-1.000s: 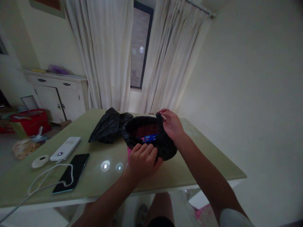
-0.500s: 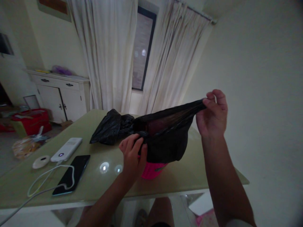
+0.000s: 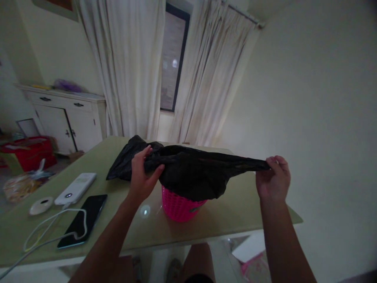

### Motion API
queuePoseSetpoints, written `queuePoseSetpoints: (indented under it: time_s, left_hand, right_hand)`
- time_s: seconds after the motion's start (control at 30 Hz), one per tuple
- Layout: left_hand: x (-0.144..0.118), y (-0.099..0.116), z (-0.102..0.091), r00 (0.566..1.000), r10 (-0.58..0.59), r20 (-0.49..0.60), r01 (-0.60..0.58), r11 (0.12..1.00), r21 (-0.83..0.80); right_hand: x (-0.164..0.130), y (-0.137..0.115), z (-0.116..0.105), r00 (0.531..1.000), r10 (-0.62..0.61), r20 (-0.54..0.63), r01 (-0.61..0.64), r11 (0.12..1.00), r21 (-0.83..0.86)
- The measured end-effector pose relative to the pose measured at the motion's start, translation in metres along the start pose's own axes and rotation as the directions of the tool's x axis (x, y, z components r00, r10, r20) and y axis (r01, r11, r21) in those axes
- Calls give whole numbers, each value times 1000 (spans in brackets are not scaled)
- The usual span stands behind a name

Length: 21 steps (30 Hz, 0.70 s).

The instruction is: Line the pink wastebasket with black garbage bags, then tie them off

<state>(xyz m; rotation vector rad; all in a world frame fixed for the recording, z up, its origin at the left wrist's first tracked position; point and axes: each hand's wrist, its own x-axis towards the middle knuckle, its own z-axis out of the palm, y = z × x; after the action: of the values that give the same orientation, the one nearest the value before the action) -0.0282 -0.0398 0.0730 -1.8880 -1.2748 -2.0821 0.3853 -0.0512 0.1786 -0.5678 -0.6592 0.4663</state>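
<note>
A black plastic bag (image 3: 194,173) is stretched sideways above a small pink mesh basket (image 3: 178,206) that stands on the pale green table (image 3: 241,208). My left hand (image 3: 141,177) grips the bag's left end, just left of the basket. Out past the table's right side, my right hand (image 3: 273,181) pinches the bag's right end, pulled into a thin strip. The bag's middle sags over the basket's rim and hides its inside. A second crumpled black bag (image 3: 123,163) lies on the table behind my left hand.
On the table's left part lie a black phone (image 3: 84,220) on a white cable (image 3: 50,232), a white power bank (image 3: 75,188) and a small white round disc (image 3: 40,205). A white cabinet (image 3: 67,122) and a red container (image 3: 29,151) stand at the far left. Curtains hang behind.
The bag's rim has come off the basket and been pulled wide. My right hand moved right and then down; my left hand moved left and up with its end.
</note>
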Motion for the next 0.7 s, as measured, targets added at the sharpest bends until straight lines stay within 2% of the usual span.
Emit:
queuePoseSetpoints:
  time_s: [0.07,0.1,0.17,0.23,0.3,0.33,0.37,0.4,0.43,0.47,0.5,0.53,0.57,0.63,0.7]
  left_hand:
    - [13,-4,-3,962,-137,238,170,977,-125]
    - [20,-2,-4,940,-177,293,239,951,-193]
    - [36,9,-7,913,-265,310,375,845,-382]
    - [50,27,-8,878,-351,325,478,646,-595]
    - [62,47,-9,846,-365,388,525,448,-723]
    - [66,57,-8,836,-355,418,540,396,-743]
    - [69,66,-7,830,-344,440,551,381,-742]
    - [71,73,-5,828,-334,450,557,399,-729]
    - [73,79,-3,828,-328,455,560,434,-706]
    - [73,84,-1,829,-324,455,559,474,-680]
    - [72,89,2,831,-323,453,556,509,-657]
    - [70,93,4,835,-318,450,550,532,-644]
    - [69,96,6,840,-300,453,541,540,-645]
    - [65,100,5,837,-174,519,522,539,-661]
    - [62,97,-2,772,36,634,501,579,-643]
  right_hand:
    - [1,4,-8,999,-45,9,46,999,-20]
    - [3,8,-11,997,-79,10,79,996,-41]
    - [11,17,-17,993,-115,-12,113,987,-114]
    - [22,26,-21,996,-80,-46,66,965,-256]
    - [27,28,-21,995,-76,-58,38,871,-489]
    - [26,25,-17,990,-132,-39,82,791,-607]
    - [21,20,-12,976,-215,21,169,701,-693]
    - [11,13,-4,947,-292,134,293,615,-732]
    - [-2,6,7,894,-347,282,437,543,-717]
    - [-19,0,19,818,-331,470,574,513,-638]
    - [-38,-4,33,698,-246,673,683,510,-523]
    - [-57,-5,48,549,-126,826,751,507,-423]
    - [-74,-2,63,414,0,910,785,506,-357]
    - [-99,14,94,201,157,967,815,520,-254]
    - [-107,37,121,22,257,966,803,572,-170]
